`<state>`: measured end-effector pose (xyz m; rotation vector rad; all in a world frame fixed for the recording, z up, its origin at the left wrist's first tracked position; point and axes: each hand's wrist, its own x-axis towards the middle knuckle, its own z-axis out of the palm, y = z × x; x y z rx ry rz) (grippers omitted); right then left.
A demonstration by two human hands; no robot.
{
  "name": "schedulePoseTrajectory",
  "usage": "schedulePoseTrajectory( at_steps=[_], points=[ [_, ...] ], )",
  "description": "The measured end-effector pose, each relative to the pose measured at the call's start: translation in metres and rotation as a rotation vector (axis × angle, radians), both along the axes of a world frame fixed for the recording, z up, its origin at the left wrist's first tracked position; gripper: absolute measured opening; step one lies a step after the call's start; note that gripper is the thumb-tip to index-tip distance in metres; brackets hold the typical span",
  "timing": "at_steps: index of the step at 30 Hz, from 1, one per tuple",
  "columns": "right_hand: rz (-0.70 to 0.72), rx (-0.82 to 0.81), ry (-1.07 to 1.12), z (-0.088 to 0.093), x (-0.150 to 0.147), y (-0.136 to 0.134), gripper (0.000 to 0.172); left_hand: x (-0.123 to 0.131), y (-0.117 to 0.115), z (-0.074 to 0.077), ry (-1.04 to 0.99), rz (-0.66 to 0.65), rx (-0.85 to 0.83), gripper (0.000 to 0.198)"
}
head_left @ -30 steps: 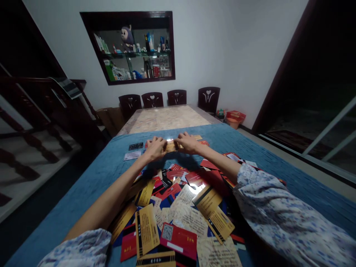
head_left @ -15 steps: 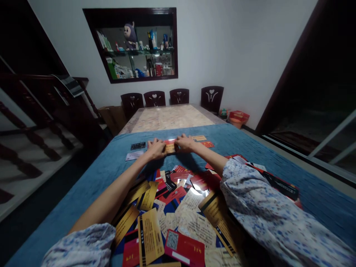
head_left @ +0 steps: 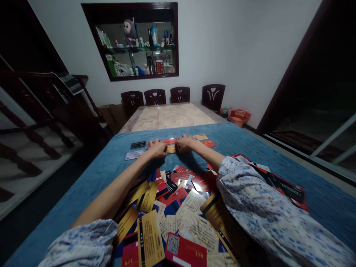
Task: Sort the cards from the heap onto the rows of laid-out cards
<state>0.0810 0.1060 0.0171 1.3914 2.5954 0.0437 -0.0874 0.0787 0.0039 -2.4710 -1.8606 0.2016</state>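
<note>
A gold card (head_left: 171, 149) lies between my two hands at the far side of the blue cloth, just in front of a red card (head_left: 170, 141). My left hand (head_left: 158, 148), its fingers curled, pinches the left end of the gold card. The right end is gripped by my right hand (head_left: 185, 144), whose bent fingers partly hide it. To the left sit a black card (head_left: 138, 145) and a pale card (head_left: 134, 155). Right of my hands are a cream card (head_left: 200, 137) and an orange-red card (head_left: 208, 144).
A loose heap of red, gold, blue and pale cards (head_left: 194, 226) spreads below my forearms. More cards (head_left: 289, 189) are piled at the right by my sleeve. The blue cloth (head_left: 102, 178) covers the near table; several dark chairs (head_left: 213, 97) stand beyond it.
My left hand has drawn its fingers in slightly, so more of the red card shows. The gold card has shifted a little to the right in the view.
</note>
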Motion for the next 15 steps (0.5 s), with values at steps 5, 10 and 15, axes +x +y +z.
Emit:
schedulePoseTrajectory(
  at_steps=[5, 10, 15],
  points=[
    [-0.014, -0.017, -0.021, -0.002, -0.006, 0.006, 0.04, 0.002, 0.008, 0.001, 0.027, -0.013, -0.043, 0.02],
    [-0.017, 0.015, -0.021, -0.01, -0.012, 0.012, 0.039, 0.003, 0.014, 0.0, 0.046, -0.015, -0.073, 0.023],
    [-0.005, 0.059, -0.006, -0.017, -0.016, 0.015, 0.041, 0.007, 0.018, -0.002, 0.076, -0.005, -0.09, 0.033]
  ],
)
